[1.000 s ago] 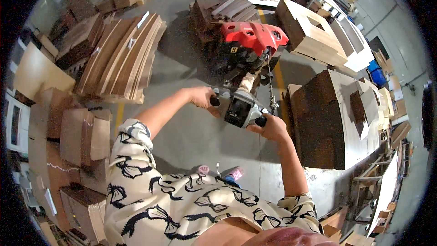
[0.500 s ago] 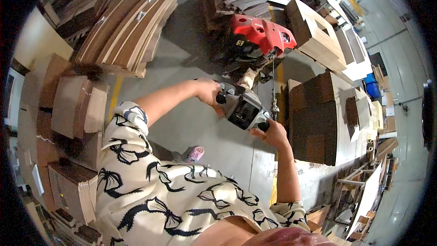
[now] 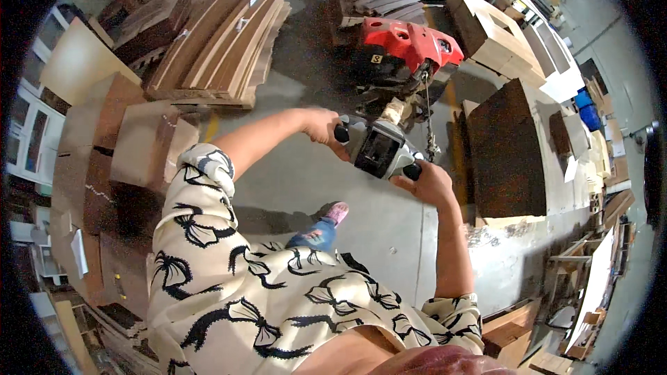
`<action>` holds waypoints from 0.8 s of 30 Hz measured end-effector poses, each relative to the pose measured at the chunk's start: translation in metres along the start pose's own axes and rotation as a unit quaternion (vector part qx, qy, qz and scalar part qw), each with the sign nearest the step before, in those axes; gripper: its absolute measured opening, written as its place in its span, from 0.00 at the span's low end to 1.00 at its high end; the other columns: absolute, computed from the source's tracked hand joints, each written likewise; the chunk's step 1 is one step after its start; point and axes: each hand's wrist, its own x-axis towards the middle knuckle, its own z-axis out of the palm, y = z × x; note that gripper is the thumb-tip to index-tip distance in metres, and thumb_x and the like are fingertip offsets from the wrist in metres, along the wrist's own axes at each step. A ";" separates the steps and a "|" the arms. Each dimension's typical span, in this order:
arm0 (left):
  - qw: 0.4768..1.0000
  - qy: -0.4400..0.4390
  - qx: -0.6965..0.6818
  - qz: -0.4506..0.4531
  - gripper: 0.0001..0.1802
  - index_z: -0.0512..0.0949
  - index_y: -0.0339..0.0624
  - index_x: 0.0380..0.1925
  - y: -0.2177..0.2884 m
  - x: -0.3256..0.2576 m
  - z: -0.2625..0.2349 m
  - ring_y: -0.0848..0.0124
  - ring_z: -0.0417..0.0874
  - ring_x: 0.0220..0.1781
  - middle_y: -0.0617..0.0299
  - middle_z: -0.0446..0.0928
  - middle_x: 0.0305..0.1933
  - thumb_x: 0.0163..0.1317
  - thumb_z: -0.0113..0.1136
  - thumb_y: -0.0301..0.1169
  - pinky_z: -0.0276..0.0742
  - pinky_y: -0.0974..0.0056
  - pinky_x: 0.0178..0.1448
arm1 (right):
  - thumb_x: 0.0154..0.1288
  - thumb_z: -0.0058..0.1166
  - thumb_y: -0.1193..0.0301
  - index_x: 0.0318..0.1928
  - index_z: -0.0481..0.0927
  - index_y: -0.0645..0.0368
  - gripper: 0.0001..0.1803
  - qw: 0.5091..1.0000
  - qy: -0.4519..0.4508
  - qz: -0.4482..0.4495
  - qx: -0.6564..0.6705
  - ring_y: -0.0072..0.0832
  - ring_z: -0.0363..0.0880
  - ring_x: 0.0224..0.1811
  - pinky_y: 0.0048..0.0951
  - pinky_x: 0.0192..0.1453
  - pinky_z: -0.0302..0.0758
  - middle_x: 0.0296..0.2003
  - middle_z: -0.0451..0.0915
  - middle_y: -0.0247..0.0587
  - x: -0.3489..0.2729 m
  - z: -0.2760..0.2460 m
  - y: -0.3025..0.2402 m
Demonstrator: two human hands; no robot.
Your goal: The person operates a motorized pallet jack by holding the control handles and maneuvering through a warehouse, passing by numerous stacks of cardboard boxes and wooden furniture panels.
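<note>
Grey control head: the tiller handle (image 3: 379, 149) of the red pallet truck (image 3: 406, 45) sits just right of the frame's centre, with the truck body above it in the upper middle.
Left hand: my left hand (image 3: 321, 126) is closed around the black grip at the handle's left end.
Right hand: my right hand (image 3: 431, 182) is wrapped shut on the black grip at the lower right end.
Floor: bare grey concrete floor (image 3: 292, 180) lies under the handle; my pink shoe (image 3: 338, 212) shows below it.
Surroundings: flat cardboard stacks (image 3: 215, 48) fill the upper left; a dark brown board stack (image 3: 506, 146) stands right of the handle.
</note>
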 end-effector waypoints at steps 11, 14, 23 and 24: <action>0.999 -0.038 0.008 -0.038 0.29 0.81 0.44 0.36 0.060 0.011 -0.005 0.68 0.80 0.39 0.59 0.81 0.37 0.39 0.71 0.53 0.73 0.62 0.43 | 0.34 0.61 0.32 0.43 0.80 0.59 0.45 1.000 -0.010 0.004 0.022 0.41 0.80 0.36 0.36 0.40 0.75 0.31 0.81 0.47 -0.008 -0.019 0.042; 0.996 -0.032 0.067 -0.055 0.33 0.81 0.45 0.31 0.048 0.016 0.033 0.63 0.80 0.37 0.57 0.81 0.32 0.35 0.68 0.61 0.74 0.61 0.41 | 0.33 0.64 0.35 0.42 0.79 0.60 0.44 0.998 -0.032 0.011 0.056 0.42 0.80 0.36 0.37 0.40 0.75 0.30 0.81 0.48 -0.032 -0.008 0.049; 0.994 0.043 0.104 0.005 0.36 0.79 0.44 0.27 0.074 0.022 0.087 0.54 0.80 0.30 0.51 0.77 0.23 0.38 0.59 0.69 0.74 0.53 0.35 | 0.29 0.59 0.29 0.43 0.78 0.57 0.48 0.999 -0.031 0.006 0.042 0.43 0.81 0.32 0.36 0.36 0.76 0.24 0.80 0.47 -0.074 0.028 0.103; 0.994 0.041 0.105 0.005 0.36 0.79 0.44 0.27 0.074 0.020 0.090 0.54 0.80 0.30 0.51 0.77 0.23 0.38 0.59 0.69 0.74 0.53 0.35 | 0.29 0.60 0.30 0.43 0.78 0.57 0.48 0.998 -0.044 0.014 0.051 0.42 0.81 0.32 0.36 0.37 0.76 0.24 0.80 0.47 -0.076 0.031 0.104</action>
